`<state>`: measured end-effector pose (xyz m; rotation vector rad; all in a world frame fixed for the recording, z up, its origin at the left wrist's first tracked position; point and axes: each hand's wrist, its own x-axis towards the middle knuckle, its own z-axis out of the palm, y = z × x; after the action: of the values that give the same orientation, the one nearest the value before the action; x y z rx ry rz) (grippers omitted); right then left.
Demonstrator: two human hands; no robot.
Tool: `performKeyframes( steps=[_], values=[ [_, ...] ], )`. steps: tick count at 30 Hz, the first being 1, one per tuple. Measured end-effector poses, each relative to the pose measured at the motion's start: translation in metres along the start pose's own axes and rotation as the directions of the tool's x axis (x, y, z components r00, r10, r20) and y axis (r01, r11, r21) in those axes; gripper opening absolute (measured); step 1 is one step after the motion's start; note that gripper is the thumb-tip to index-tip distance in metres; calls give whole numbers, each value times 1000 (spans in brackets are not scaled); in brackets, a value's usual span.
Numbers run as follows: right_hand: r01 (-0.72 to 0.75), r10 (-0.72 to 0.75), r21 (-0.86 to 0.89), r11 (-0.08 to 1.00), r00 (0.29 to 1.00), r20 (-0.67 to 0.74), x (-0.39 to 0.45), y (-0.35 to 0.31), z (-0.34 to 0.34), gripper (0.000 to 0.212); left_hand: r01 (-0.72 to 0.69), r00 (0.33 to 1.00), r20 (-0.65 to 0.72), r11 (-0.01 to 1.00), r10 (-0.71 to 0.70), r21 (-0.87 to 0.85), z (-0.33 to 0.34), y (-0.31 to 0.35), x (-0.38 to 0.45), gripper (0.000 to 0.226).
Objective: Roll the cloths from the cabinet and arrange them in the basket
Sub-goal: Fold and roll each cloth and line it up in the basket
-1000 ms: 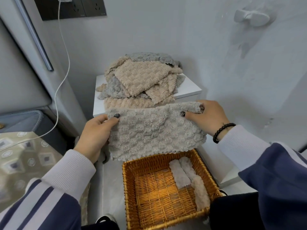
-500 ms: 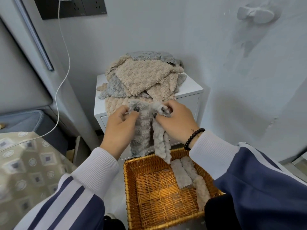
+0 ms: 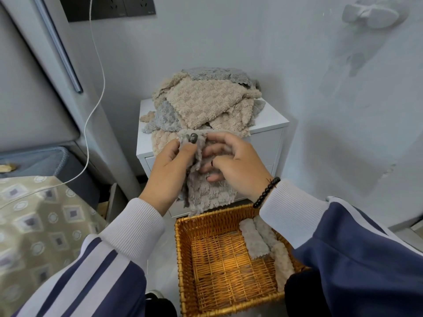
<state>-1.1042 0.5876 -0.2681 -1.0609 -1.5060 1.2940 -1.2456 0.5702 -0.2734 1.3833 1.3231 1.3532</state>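
Observation:
A grey fluffy cloth (image 3: 206, 193) hangs folded in half between my hands, above the far edge of the wicker basket (image 3: 183, 259). My left hand (image 3: 170, 170) pinches its top edge with thumb on the front. My right hand (image 3: 233, 165) curls its fingers against the cloth's right side. Rolled cloths (image 3: 255, 239) lie along the basket's right wall, partly hidden by my right sleeve. A pile of beige and grey cloths (image 3: 203, 104) sits on the white cabinet (image 3: 270, 124) behind my hands.
A bed with a patterned cover (image 3: 41, 225) stands at the left. A white cable (image 3: 96, 92) hangs from the wall sockets (image 3: 109, 5) down to the bed. A white wall hook (image 3: 370, 12) is at the upper right.
The cloth was held spread wide a second ago. My hands came together and folded it in half, and it now hangs narrow between them.

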Motion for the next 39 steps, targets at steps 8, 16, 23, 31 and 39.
performKeyframes(
  steps=[8,16,23,31,39],
  values=[
    [92,-96,-100,991,995,-37,-5,4,-10,46,17,999,-36,1000,-18,-18,4,1,-4,11],
    [17,-94,-222,975,935,-341,-4,8,-33,55,158,976,-112,962,-186,-222,9,6,-3,24],
    [-211,223,190,959,974,-43,-2,26,-33,51,254,947,-110,914,-301,-316,7,10,-6,24],
    [-144,147,-140,980,989,16,-12,19,-52,58,329,944,76,909,-320,-256,-9,5,-5,29],
    [-74,213,-414,907,929,301,-27,12,-65,21,367,709,551,897,-440,245,-14,-5,-14,64]
  ],
)
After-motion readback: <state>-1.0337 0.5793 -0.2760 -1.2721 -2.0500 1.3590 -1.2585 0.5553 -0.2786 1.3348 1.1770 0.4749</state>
